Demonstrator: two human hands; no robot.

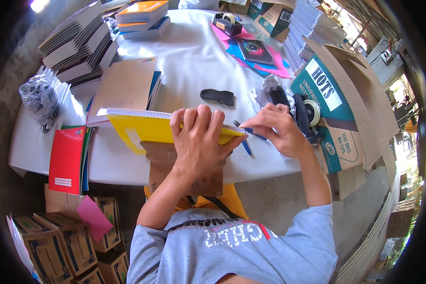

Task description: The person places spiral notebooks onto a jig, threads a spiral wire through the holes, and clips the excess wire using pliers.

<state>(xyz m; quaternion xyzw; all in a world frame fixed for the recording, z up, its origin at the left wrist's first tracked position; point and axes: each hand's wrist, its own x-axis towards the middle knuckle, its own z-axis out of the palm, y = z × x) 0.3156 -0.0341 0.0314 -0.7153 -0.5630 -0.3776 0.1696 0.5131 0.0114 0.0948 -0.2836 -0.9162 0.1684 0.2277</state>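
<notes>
The left hand (196,135) is closed around the yellow notebook (139,130), fingers over its top and thumb along its near side. The notebook is tilted up on its long side, spiral edge uppermost, above the near edge of the white-covered counter (189,52). At its right end, the right hand (281,130) has thumb and forefinger drawn together; whether they hold a bit of the wire, I cannot tell.

Below the notebook, a brown cardboard piece (208,181) juts out past the near edge. A blue-handled tool (247,147) lies beneath the right hand, partly hidden. Beyond the notebook rests a black curved piece (217,97).

Toward the right edge are a tape dispenser (312,112) and black coils (276,96) in clear plastic, just beside a teal and brown carton (333,94).

To the left of the notebook lies a tan notebook (128,85) on others; a red notebook (66,154) overhangs the near left corner. A clear bag (39,97) of dark pieces sits by the left edge, near tall notebook stacks (75,45) reaching toward the far left corner.
</notes>
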